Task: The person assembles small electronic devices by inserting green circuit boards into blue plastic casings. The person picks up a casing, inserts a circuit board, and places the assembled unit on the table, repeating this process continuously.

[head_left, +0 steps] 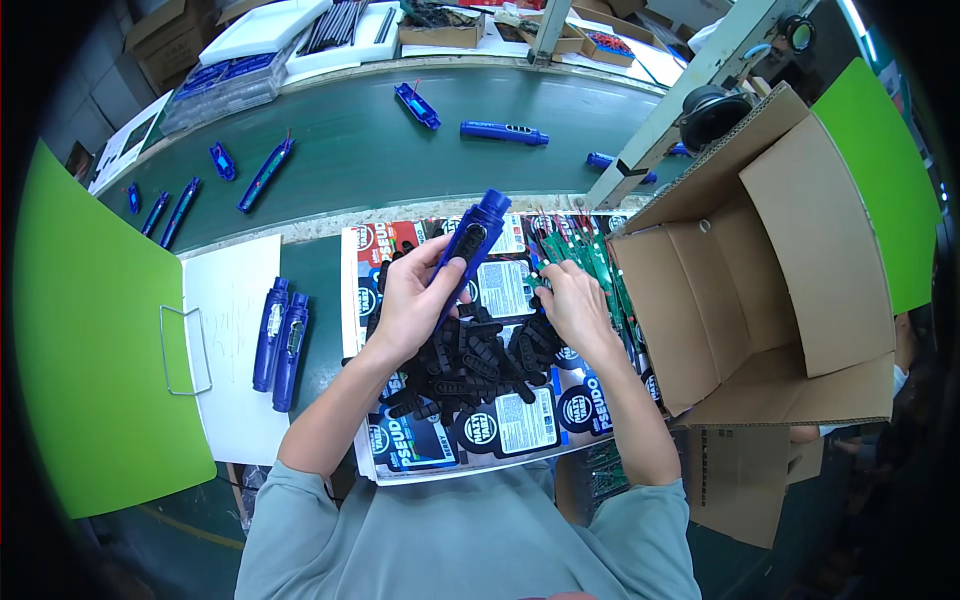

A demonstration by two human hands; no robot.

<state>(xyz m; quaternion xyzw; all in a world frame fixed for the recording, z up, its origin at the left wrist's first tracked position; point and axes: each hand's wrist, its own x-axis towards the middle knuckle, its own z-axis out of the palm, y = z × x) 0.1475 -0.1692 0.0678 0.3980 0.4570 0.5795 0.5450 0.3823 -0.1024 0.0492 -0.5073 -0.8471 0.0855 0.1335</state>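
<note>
My left hand (412, 302) grips a blue plastic pen-shaped housing (480, 228), tilted with its narrower end up and away. A black button strip shows on its face, next to my thumb. Beyond a heap of black button strips (470, 360), my right hand (577, 305) has its fingers bent and closed at the edge of a pile of narrow green circuit boards (592, 240) with thin red wires. A bit of green board shows at its fingertips. Strips and boards lie on a printed sheet (420, 445) in front of me.
An open cardboard box (690, 300) stands right of the boards. Two blue housings (290, 350) lie at left by white paper (225, 330). Across the far side runs a green conveyor belt (350, 150) with scattered blue parts (505, 132). A metal post (650, 135) rises at the belt's right.
</note>
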